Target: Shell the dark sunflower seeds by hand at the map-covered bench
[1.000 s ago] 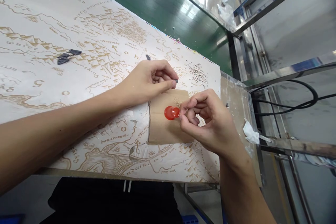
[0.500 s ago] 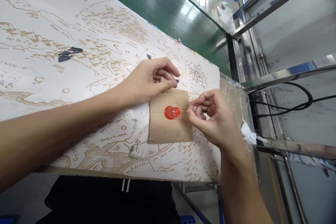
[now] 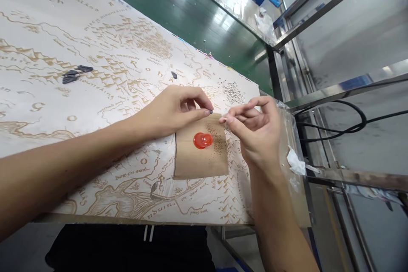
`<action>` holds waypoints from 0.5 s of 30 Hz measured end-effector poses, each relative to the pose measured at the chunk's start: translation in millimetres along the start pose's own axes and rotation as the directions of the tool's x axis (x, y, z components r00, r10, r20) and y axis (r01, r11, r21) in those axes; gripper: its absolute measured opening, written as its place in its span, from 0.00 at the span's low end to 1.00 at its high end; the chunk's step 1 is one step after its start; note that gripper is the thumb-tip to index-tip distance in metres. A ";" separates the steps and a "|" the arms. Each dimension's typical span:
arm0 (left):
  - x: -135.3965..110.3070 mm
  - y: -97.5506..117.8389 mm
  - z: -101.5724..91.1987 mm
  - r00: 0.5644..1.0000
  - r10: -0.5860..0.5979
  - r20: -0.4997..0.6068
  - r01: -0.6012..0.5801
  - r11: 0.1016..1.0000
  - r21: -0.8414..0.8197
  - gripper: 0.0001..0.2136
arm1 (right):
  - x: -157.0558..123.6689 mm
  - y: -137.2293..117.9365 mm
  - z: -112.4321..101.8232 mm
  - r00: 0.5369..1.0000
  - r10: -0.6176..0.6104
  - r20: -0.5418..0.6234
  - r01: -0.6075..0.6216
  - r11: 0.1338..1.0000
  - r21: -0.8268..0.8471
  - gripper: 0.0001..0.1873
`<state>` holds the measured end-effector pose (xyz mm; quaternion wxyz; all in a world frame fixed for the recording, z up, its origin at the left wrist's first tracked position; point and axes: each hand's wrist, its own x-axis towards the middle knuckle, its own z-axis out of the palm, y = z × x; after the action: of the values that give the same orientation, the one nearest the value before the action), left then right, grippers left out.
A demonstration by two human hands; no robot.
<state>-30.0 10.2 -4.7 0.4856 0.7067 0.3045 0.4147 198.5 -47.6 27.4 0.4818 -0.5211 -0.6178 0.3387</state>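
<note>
My right hand [image 3: 256, 131] has lifted away from the red cup [image 3: 202, 140], thumb and forefinger pressed together near the far edge of the kraft paper [image 3: 200, 157]; anything they pinch is too small to tell. My left hand [image 3: 172, 110] pinches a small dark piece [image 3: 208, 111] just left of them. Dark grains [image 3: 218, 142] lie beside the cup on the paper, which sits on a map-printed board [image 3: 95, 21]. A black cable [image 3: 360, 124] runs through the steel frame [image 3: 331, 93] to the right.

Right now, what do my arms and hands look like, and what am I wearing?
Your left hand and right hand are bare, without gloves. Your left forearm and right forearm show no sleeves, watch or bracelet. Below them you wear black trousers with two white drawstrings.
</note>
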 end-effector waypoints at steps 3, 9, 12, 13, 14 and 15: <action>0.2 2.1 0.0 1.000 -0.001 0.006 0.001 1.000 -0.029 0.03 | 8.8 9.8 11.6 0.999 0.026 0.020 -0.028 0.997 0.067 0.28; 3.0 -0.5 -0.7 1.000 -0.024 0.007 0.024 0.989 -0.145 0.02 | 10.1 17.7 24.3 1.000 0.020 0.014 -0.022 0.991 0.135 0.27; 4.1 -2.0 -1.4 1.000 -0.028 0.014 0.030 0.988 -0.151 0.03 | 9.5 16.5 24.3 0.999 0.046 0.007 -0.047 0.993 0.104 0.27; 4.3 -2.1 -1.6 0.999 -0.030 0.018 0.033 0.988 -0.153 0.03 | 9.6 16.1 24.3 0.999 0.054 0.003 -0.054 0.993 0.103 0.27; 4.5 -2.1 -1.8 0.999 -0.031 0.023 0.035 0.987 -0.160 0.03 | 9.6 15.8 24.4 0.998 0.056 -0.002 -0.056 0.992 0.110 0.27; 4.6 -2.0 -2.0 0.999 -0.032 0.029 0.036 0.985 -0.171 0.03 | 9.7 15.6 24.7 0.998 0.055 -0.005 -0.054 0.991 0.122 0.27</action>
<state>-29.6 15.6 -4.9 0.5556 0.6623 0.2735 0.4218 180.1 -32.6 7.9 0.5056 -0.5089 -0.5796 0.3866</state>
